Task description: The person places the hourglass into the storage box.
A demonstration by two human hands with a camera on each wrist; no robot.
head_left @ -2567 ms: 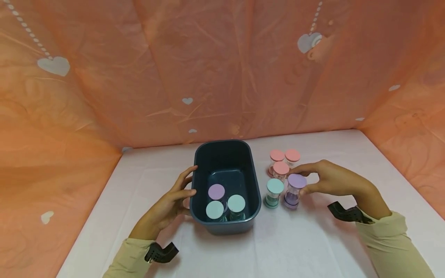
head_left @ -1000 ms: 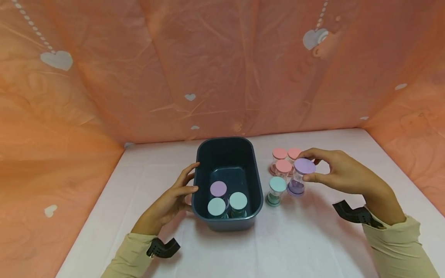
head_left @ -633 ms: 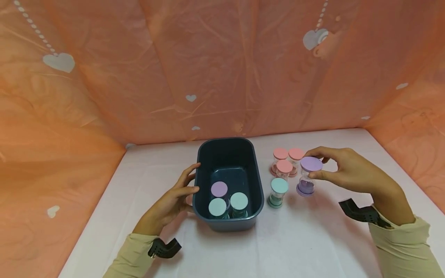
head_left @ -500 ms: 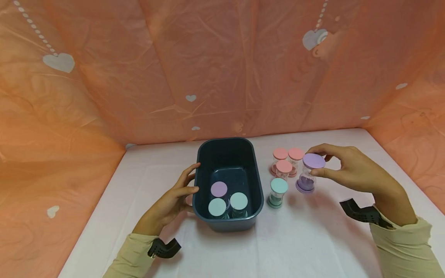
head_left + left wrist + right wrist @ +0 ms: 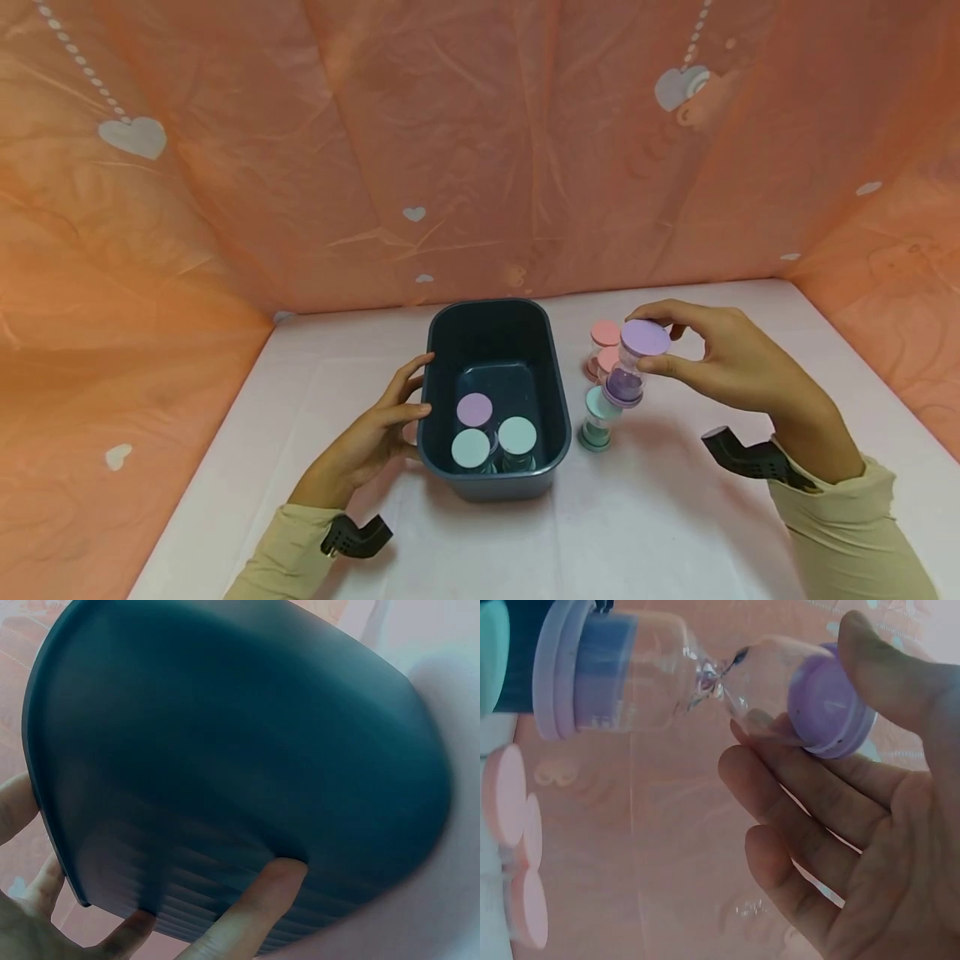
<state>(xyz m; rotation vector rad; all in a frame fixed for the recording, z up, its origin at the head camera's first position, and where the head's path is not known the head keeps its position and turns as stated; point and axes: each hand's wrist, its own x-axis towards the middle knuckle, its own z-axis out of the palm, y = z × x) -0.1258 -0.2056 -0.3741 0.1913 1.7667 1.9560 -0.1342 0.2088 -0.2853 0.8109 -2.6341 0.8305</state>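
Three hourglasses (image 5: 474,409) in bin (image 5: 491,329). Right hand (image 5: 731,362) pinches purple hourglass (image 5: 625,383), not yet in. Left hand (image 5: 363,446) on bin wall, fingers spread. Likely remaining: teal hourglass (image 5: 599,416), pink hourglasses (image 5: 605,333).

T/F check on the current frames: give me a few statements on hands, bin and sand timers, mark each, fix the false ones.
1. The right hand holds a purple-capped sand timer. True.
2. Three sand timers stand in the dark blue bin. True.
3. The left hand reaches inside the bin. False: its fingers touch the bin's outer side.
4. A mint-capped sand timer stands on the table, right of the bin. True.
5. The pink-capped sand timers lie on their sides. False: they stand upright.
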